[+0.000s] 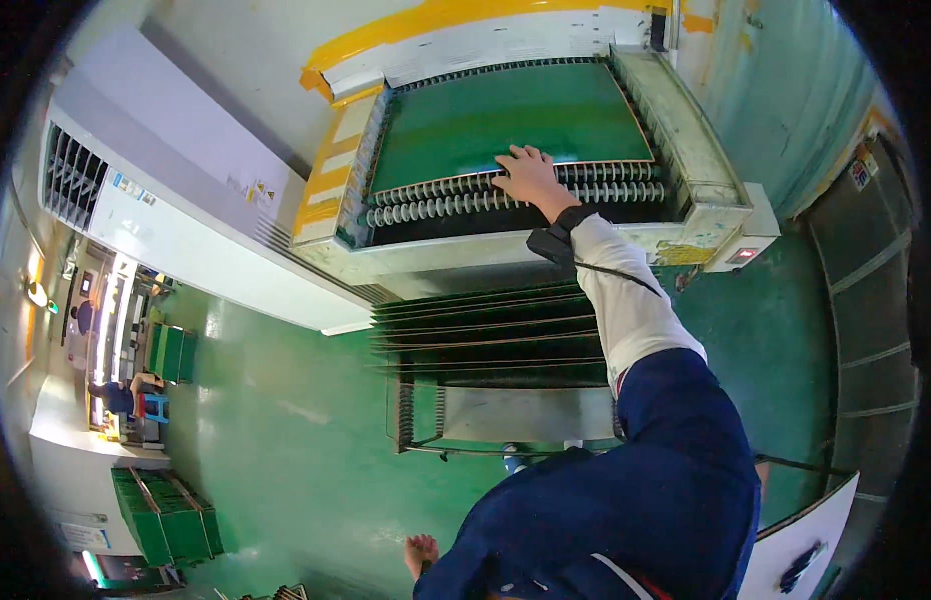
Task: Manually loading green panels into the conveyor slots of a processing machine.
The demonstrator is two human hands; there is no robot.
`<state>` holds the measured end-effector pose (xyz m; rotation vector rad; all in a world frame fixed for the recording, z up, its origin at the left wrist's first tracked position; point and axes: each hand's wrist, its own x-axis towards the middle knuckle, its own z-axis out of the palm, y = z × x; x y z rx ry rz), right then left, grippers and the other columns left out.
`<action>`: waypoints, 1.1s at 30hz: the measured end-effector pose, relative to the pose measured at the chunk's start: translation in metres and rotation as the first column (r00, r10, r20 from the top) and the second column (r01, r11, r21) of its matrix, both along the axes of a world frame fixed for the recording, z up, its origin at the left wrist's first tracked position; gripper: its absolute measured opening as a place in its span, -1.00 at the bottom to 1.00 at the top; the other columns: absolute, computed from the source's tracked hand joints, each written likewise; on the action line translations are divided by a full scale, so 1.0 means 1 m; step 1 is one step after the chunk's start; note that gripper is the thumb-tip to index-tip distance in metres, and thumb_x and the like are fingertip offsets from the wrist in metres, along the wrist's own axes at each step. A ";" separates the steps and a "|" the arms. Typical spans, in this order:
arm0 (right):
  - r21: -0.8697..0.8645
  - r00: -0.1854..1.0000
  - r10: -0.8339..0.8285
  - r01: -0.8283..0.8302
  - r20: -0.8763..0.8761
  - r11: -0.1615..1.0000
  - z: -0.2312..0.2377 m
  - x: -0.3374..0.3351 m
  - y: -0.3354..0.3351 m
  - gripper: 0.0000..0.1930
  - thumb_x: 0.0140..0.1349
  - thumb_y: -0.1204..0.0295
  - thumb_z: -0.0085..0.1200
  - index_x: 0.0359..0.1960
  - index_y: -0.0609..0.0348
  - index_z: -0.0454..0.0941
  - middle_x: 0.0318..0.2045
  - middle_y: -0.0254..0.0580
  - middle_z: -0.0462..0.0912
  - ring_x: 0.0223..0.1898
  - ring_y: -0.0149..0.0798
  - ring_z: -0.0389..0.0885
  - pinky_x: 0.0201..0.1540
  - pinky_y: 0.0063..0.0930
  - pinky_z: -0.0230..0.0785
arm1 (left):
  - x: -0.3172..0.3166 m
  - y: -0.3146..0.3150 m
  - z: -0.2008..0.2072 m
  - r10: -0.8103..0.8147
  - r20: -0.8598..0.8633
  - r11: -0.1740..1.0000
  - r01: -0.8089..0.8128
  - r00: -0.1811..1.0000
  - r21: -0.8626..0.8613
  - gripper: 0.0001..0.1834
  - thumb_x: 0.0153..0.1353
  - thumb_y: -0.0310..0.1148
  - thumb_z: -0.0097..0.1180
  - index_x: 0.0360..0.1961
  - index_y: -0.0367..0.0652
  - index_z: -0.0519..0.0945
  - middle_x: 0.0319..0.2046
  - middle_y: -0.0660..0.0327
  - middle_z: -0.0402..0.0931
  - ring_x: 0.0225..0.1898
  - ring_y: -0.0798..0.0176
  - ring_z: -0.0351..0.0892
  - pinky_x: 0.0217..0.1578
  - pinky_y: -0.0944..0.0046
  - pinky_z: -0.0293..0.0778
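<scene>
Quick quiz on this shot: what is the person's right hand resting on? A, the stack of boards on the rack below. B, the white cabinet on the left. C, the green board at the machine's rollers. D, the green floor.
C: the right hand lies flat on the near edge of the green board, just above the rollers.

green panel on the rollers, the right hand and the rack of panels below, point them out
green panel point(505, 120), head view, middle of its flat face
right hand point(530, 178), head view, back of the hand at the panel's near edge
rack of panels point(485, 335), head view, edges of the stacked green sheets
</scene>
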<state>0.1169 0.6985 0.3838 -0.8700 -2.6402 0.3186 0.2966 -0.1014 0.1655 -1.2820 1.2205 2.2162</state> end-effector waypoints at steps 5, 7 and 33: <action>0.015 1.000 -0.001 0.001 0.000 1.000 -0.001 0.011 0.004 -0.45 0.08 0.00 -0.03 0.12 -0.16 0.32 0.22 -0.09 0.16 0.25 0.02 0.03 0.22 0.00 -0.13 | -0.001 0.016 0.023 -0.034 0.080 0.998 0.038 0.996 -0.049 -0.68 0.26 -0.15 -0.24 -0.61 -0.02 0.23 -0.69 0.32 0.17 -0.66 0.28 0.13 -0.56 0.28 0.09; -0.001 1.000 -0.011 0.011 -0.021 1.000 -0.005 0.016 0.008 -0.46 0.08 0.00 -0.03 0.11 -0.14 0.34 0.21 -0.07 0.16 0.26 0.03 0.02 0.21 0.01 -0.12 | -0.005 0.020 0.025 -0.046 0.130 0.994 0.058 0.990 -0.090 -0.70 0.25 -0.16 -0.22 -0.60 -0.02 0.24 -0.67 0.32 0.20 -0.63 0.27 0.18 -0.55 0.27 0.11; -0.941 0.098 -0.988 -0.328 -0.123 0.084 -0.201 0.511 0.065 -0.87 0.13 0.38 0.04 -0.46 0.17 0.49 -0.55 -0.26 0.52 -0.55 -0.34 0.48 -0.44 -0.46 0.40 | -0.114 0.141 0.027 -0.631 -0.016 0.774 0.628 0.776 -0.082 -0.74 0.24 -0.14 -0.16 -0.32 -0.12 0.37 -0.28 0.20 0.37 -0.25 0.18 0.34 -0.22 0.13 0.32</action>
